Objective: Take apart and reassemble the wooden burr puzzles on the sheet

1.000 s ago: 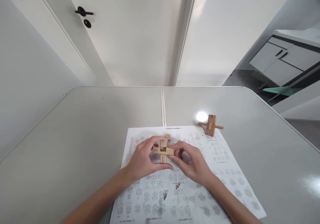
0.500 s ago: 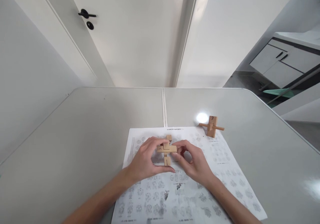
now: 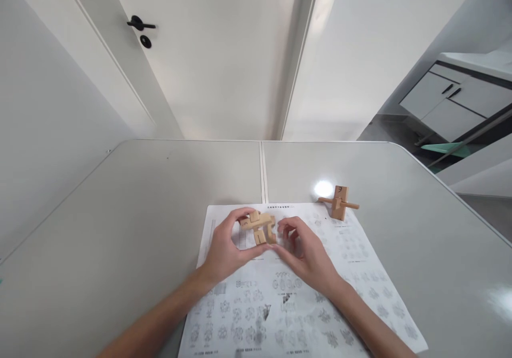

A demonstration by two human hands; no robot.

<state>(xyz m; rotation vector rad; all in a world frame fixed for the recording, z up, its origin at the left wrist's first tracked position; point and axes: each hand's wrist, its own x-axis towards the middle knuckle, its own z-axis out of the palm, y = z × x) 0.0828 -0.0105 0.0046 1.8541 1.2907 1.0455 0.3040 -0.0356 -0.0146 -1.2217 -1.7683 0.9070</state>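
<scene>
A light wooden interlocking puzzle (image 3: pixel 258 221), made of several crossed notched pieces, is held above the printed sheet. My left hand (image 3: pixel 228 243) grips it from the left, fingers behind its upper part and thumb along its underside. One piece bears a pen mark on its front end. On the right of the puzzle stands a notched upright piece (image 3: pixel 271 230). My right hand (image 3: pixel 306 246) is just to its right, fingers curled and apart from the thumb. The right thumb tip reaches under that piece, close to my left thumb; whether it touches is unclear.
A printed paper sheet (image 3: pixel 256 315) with rows of small figures lies under my hands on the grey table (image 3: pixel 120 214). Another crossed wooden assembly (image 3: pixel 339 203), marked with a number, stands at the sheet's upper right edge. Beyond the table is a white door (image 3: pixel 224 54).
The puzzle has moved up and left in my left hand and is tilted, now showing the notched piece on its right side. My right fingers have come off the bar's right end.
</scene>
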